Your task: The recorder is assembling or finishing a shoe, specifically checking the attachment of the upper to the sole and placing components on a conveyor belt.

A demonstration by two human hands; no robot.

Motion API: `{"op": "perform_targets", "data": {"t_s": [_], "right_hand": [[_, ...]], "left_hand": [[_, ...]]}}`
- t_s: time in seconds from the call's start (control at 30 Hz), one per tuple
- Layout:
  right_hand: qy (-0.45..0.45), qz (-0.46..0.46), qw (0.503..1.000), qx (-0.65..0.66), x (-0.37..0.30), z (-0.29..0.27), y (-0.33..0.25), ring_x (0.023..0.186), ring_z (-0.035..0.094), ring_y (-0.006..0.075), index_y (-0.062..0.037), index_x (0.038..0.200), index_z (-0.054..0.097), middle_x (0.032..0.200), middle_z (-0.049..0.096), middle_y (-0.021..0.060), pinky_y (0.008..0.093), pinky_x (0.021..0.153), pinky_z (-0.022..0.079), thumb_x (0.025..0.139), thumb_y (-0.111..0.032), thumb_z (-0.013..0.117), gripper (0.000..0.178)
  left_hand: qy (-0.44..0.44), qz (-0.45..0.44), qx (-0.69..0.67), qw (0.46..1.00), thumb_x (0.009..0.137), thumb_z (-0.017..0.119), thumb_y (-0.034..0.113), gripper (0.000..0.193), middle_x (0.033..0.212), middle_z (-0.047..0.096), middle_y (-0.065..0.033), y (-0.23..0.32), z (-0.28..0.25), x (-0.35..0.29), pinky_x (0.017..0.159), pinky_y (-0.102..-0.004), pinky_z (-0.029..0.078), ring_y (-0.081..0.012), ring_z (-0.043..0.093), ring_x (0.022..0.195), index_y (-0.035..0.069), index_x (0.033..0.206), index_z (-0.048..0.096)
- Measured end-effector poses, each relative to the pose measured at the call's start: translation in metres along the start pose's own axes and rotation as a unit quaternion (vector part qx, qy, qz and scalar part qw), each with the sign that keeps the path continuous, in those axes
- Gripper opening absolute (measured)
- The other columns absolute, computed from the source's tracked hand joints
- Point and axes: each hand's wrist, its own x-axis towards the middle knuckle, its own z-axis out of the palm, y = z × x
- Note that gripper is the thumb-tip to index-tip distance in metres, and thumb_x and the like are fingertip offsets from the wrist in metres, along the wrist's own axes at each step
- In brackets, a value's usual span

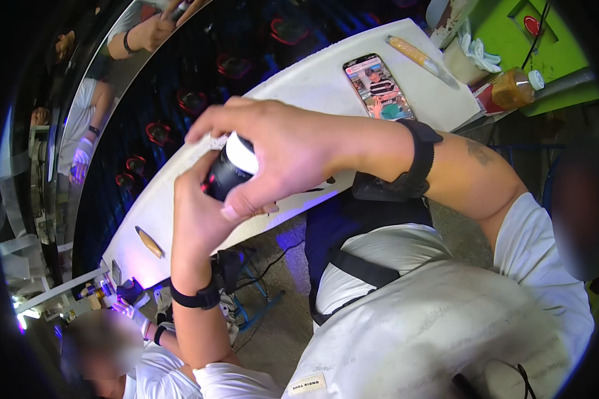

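Note:
A black cylinder [231, 174] with a bright white patch on its upper part is held between my two hands over the left part of the white worktop [299, 86]. My left hand [199, 209] wraps round its lower part, with the wrist upright below. From the right, my right hand [283, 146] curves over the upper part, its thumb on the near side and its fingers reaching past the far side. Palms and fingers hide much of the cylinder, so its exact kind does not show. Below my left hand lies a small wooden-handled tool [150, 241].
A lit phone [379, 86], a tool with an orange-brown handle [422, 60] and a bottle of amber liquid [512, 92] are to the right. White gloves [476, 53] hang from a container near a green panel [559, 40]. Another person [106, 346] sits at lower left.

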Motion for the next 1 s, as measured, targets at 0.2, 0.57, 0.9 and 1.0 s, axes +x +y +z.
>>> {"op": "perform_targets", "data": {"t_s": [0.2, 0.57, 0.9, 1.0], "right_hand": [[-0.043, 0.013, 0.997, 0.057, 0.008, 0.016, 0.000, 0.104, 0.063, 0.0318, -0.0066, 0.105, 0.071, 0.108, 0.065, 0.0160, 0.0392, 0.091, 0.050, 0.067, -0.020, 0.077, 0.041], [0.116, 0.004, 0.904, 0.412, -0.013, 0.041, 0.022, 0.104, 0.053, 0.0154, -0.0060, 0.119, 0.048, 0.104, 0.051, 0.0035, 0.0321, 0.098, 0.043, 0.066, 0.000, 0.057, 0.054], [0.009, 0.011, 0.989, 0.148, -0.014, 0.019, -0.012, 0.115, 0.051, 0.0215, -0.0048, 0.134, 0.042, 0.118, 0.049, 0.0122, 0.0316, 0.103, 0.041, 0.066, -0.005, 0.064, 0.071], [-0.027, 0.078, 0.980, 0.182, -0.013, -0.008, -0.012, 0.114, 0.048, 0.0187, -0.0044, 0.136, 0.041, 0.116, 0.047, 0.0086, 0.0308, 0.103, 0.038, 0.071, -0.014, 0.061, 0.069]], "left_hand": [[0.064, 0.023, -0.065, 0.996, 0.051, 0.104, 0.024, 0.068, 0.084, 0.068, 0.0001, -0.035, 0.010, -0.018, 0.076, -0.0268, 0.052, -0.0089, 0.059, 0.079, -0.004, 0.101, 0.067], [0.093, -0.067, -0.225, 0.968, 0.058, 0.097, 0.022, 0.071, 0.102, 0.073, -0.0077, -0.064, 0.026, -0.058, 0.089, -0.0318, 0.055, -0.0155, 0.068, 0.093, -0.007, 0.115, 0.067], [0.076, 0.052, 0.088, 0.992, 0.060, 0.090, 0.021, 0.056, 0.077, 0.068, -0.0213, 0.008, 0.017, -0.024, 0.067, -0.0415, 0.056, -0.0389, 0.072, 0.073, -0.002, 0.105, 0.065], [0.041, 0.034, 0.155, 0.986, 0.058, 0.094, 0.032, 0.064, 0.071, 0.068, -0.0187, 0.028, 0.019, -0.005, 0.064, -0.0434, 0.055, -0.0395, 0.070, 0.067, -0.004, 0.103, 0.066]]}}
